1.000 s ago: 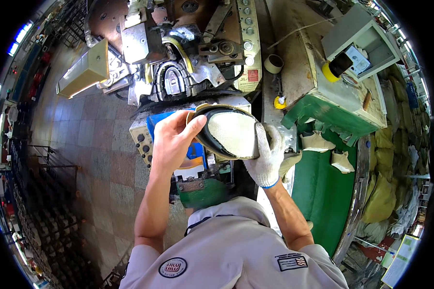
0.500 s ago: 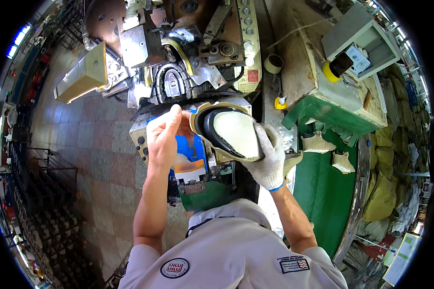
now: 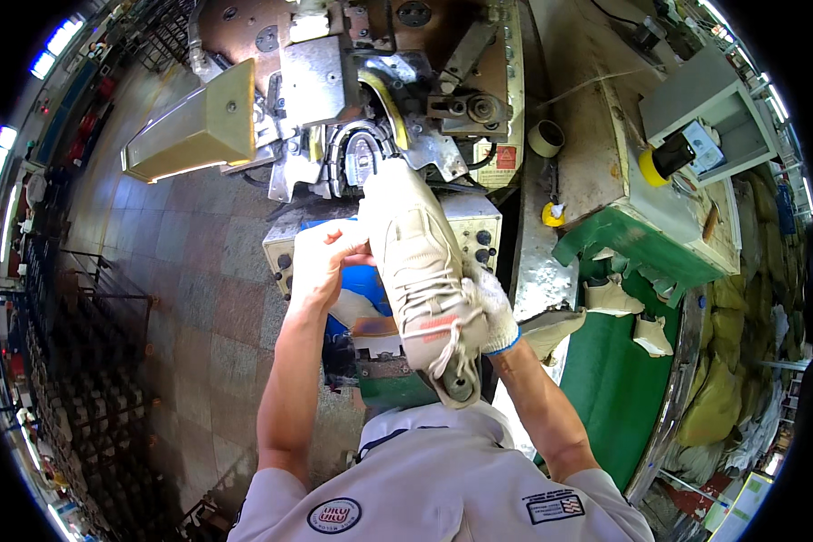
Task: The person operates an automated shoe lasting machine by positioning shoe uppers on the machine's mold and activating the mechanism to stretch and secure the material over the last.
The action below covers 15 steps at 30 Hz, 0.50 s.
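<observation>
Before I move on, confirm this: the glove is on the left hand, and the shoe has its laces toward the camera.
Wrong hand: the head view shows the glove on the right hand; the left hand is bare. The shoe does have its laces toward the camera.

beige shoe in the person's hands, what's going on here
A person is holding a beige laced shoe in front of a machine. The gloved right hand grips its side, while the bare left hand is at the opposite side, though its exact contact is hard to tell. The toe points toward the machine's curved metal part. To the right, more beige shoe pieces lie on a green surface.
</observation>
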{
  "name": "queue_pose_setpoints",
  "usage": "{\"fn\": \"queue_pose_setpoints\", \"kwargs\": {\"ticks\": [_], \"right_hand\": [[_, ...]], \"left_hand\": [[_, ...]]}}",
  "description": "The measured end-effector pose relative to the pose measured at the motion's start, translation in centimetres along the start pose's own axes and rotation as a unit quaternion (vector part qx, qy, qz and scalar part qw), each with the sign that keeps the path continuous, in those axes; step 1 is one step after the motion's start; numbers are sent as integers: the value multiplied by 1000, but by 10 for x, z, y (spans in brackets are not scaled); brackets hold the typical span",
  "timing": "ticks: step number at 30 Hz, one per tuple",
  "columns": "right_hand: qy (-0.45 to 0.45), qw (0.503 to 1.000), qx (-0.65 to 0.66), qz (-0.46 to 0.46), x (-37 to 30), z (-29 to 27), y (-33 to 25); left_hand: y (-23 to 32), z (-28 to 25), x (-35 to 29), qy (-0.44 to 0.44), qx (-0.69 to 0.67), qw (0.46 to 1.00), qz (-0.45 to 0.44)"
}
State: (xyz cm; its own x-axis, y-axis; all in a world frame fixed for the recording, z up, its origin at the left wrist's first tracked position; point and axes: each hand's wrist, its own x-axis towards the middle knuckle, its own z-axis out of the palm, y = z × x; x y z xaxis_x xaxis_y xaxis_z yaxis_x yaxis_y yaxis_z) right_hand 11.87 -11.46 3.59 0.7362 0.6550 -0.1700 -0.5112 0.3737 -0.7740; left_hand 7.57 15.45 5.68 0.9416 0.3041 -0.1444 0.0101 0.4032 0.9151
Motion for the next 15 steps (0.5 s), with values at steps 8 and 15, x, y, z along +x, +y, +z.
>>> {"fn": "queue_pose_setpoints", "kwargs": {"ticks": [8, 15], "right_hand": [[44, 998, 37, -10, 62, 13, 25], [67, 995, 55, -51, 99, 38, 22]], "left_hand": [[-12, -11, 21, 153, 15, 988, 32], [-10, -18, 45, 200, -20, 977, 65]]}}
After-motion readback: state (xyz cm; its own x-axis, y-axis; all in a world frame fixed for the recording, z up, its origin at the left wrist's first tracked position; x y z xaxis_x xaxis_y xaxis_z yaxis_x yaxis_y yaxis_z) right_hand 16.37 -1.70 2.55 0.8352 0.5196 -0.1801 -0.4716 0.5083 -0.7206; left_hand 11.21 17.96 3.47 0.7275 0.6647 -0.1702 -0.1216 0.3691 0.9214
